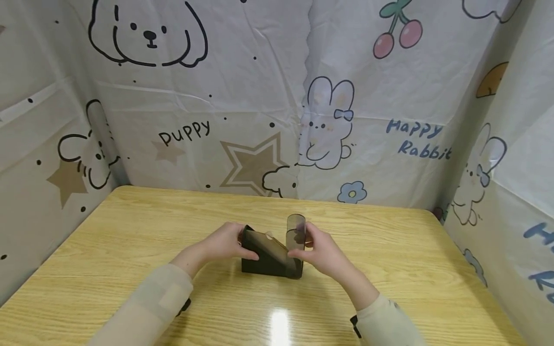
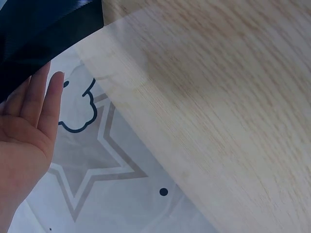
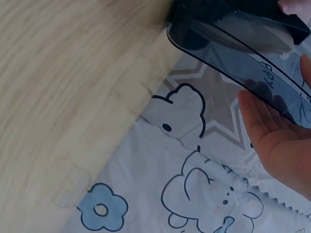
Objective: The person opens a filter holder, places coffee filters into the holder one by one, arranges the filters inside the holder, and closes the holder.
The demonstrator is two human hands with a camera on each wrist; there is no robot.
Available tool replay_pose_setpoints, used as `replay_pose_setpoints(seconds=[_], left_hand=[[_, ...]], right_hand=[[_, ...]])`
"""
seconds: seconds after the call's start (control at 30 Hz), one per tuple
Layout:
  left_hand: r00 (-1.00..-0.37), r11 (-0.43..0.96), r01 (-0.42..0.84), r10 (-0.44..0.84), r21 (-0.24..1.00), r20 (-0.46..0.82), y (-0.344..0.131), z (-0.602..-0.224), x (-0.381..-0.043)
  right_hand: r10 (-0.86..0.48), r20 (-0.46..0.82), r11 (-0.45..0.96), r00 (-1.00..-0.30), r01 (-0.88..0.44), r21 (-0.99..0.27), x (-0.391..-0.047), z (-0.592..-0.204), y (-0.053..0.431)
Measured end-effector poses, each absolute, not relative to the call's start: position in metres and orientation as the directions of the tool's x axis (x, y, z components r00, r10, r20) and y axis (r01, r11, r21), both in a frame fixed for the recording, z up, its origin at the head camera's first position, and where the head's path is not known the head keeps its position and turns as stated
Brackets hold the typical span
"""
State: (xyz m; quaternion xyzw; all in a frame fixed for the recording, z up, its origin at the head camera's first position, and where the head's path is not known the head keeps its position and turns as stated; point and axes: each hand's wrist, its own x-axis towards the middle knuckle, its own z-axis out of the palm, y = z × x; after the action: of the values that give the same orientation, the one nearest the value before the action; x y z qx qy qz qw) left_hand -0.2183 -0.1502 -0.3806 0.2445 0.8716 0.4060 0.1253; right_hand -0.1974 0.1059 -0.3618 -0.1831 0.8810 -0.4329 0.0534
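Note:
A black wedge-shaped box (image 1: pixel 266 265) with a sloping top stands on the table in the head view. A smoky see-through lid (image 1: pixel 296 223) rises upright at its right end. My left hand (image 1: pixel 225 243) grips the tall left end, thumb across the near side. In the left wrist view its fingers (image 2: pixel 36 97) lie against the dark box wall (image 2: pixel 58 29). My right hand (image 1: pixel 322 250) holds the lid between thumb and fingers. Through the clear plastic (image 3: pixel 228 58), some fingertips show in the right wrist view. A pale, light-coloured bit (image 1: pixel 269 235) shows at the box's sloping top.
The box rests near the middle of a light wood-grain table (image 1: pixel 151 216). A white cloth (image 1: pixel 255 96) printed with cartoon animals hangs behind the table and along both sides. Light glares off the table's near part.

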Motion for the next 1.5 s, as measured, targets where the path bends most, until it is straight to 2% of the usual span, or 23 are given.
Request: replay_pose_setpoints(seconds=[1.5], left_hand=[[-0.854, 0.545, 0.321, 0.520, 0.775, -0.013, -0.150, -0.384, -0.220]], right_hand=[[-0.466, 0.076, 0.619, -0.882, -0.386, -0.684, -0.199, -0.384, 0.082]])
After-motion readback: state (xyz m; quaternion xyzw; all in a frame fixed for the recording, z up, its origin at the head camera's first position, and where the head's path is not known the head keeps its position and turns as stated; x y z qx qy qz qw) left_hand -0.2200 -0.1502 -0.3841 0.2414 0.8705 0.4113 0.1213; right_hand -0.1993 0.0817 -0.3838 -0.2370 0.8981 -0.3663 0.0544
